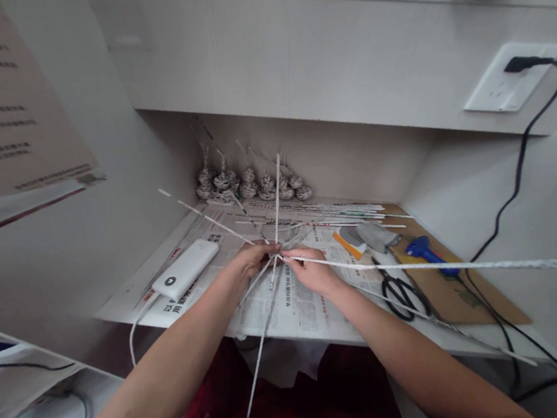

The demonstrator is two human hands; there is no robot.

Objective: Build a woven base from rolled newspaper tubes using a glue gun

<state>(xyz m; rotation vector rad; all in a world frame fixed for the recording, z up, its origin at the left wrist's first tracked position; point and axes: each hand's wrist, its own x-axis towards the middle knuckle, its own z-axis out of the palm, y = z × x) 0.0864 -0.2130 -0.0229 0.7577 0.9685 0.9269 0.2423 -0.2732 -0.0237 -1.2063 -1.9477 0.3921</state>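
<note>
Several thin rolled-paper sticks (pixel 276 202) cross at one centre and fan outward above the newspaper. My left hand (pixel 255 257) is closed on the crossing from the left, its fingertips pinching the sticks. From the right, my right hand (pixel 308 267) pinches a long white paper strand (pixel 396 266) close to that same centre. The strand runs off past the right edge of the view. One stick points down toward my lap, and others reach up and to the left. The exact weave at the centre is partly hidden by my fingers.
Several woven gourd shapes (pixel 249 184) stand along the back wall, near a pile of loose paper sticks (pixel 359 208). A white power bank (pixel 186 270) lies left. To the right are black scissors (pixel 401 294), a grey cloth (pixel 378 236), a blue glue gun (pixel 427 250) and cardboard (pixel 470 304).
</note>
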